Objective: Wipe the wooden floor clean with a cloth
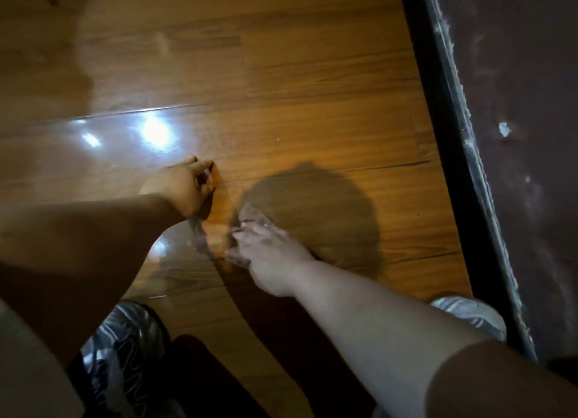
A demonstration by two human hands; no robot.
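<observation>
The glossy wooden floor [297, 82] fills most of the view. A small brownish cloth [251, 212] lies on it near the middle, mostly hidden under my right hand [266, 255]. That hand lies blurred on the cloth, fingers fairly straight and pointing up-left, pressing it to the boards. My left hand [184, 186] is a little to the left and farther away, propped on the floor on bent fingertips and holding nothing. A round shadow falls on the boards just right of the cloth.
A black strip [438, 104] runs along the floor's right edge, with a dusty dark reddish surface [525, 167] beyond it. My two patterned shoes [125, 348] [472, 311] stand near the bottom, beside a dark mat [200, 374]. Lamp glare [154, 131] reflects off the floor.
</observation>
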